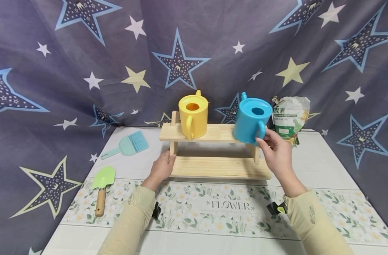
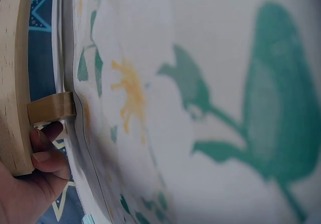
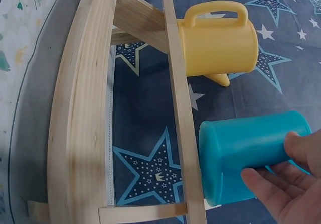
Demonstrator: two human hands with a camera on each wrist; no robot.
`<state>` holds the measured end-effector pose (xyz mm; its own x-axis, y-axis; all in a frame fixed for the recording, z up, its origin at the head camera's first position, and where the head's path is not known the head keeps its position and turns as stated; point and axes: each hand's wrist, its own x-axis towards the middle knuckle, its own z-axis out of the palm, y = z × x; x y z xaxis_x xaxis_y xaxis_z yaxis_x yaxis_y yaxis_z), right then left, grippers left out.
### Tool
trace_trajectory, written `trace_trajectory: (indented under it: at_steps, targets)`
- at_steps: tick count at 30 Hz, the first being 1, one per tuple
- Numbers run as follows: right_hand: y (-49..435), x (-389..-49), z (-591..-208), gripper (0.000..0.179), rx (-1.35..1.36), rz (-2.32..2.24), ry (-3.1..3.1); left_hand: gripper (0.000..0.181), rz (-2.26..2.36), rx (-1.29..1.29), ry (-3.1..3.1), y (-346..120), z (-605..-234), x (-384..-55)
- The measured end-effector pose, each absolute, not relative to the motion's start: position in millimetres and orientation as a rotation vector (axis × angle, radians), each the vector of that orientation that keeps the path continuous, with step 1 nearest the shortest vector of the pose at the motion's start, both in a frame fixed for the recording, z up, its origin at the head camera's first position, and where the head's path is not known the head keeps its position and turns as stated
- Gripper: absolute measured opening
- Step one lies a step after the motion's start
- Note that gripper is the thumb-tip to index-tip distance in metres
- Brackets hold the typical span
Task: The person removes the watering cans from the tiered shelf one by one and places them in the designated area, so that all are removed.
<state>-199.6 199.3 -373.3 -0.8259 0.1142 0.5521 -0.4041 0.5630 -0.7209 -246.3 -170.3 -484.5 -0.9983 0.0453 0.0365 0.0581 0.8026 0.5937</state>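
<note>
A two-tier wooden shelf (image 1: 220, 167) stands at the back of the table. My left hand (image 1: 161, 170) grips the left end of its lower board; in the left wrist view the fingers (image 2: 50, 158) curl round the board's edge. My right hand (image 1: 280, 154) holds a blue watering can (image 1: 249, 122) by its handle, at the right end of the upper board. The can overlaps the board's front edge, and I cannot tell whether its base fully rests there. On the upper board's left part a yellow watering can (image 1: 200, 122) stands upright, its handle facing me.
Left on the table lie a teal brush (image 1: 127, 146) and a green trowel (image 1: 103, 177) with a wooden handle. A white and green bag (image 1: 289, 115), clipped at the top, stands behind the shelf's right end. A star-printed curtain (image 1: 213, 42) hangs behind.
</note>
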Motion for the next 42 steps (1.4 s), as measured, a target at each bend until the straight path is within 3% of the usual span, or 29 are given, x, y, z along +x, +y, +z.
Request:
trace_trajectory:
  at_steps: [42]
  targets:
    - [254,-162,-374,0.035,0.085,1.150,-2.189,0.050,-1.002,-0.093,-2.955,-171,-482,-245]
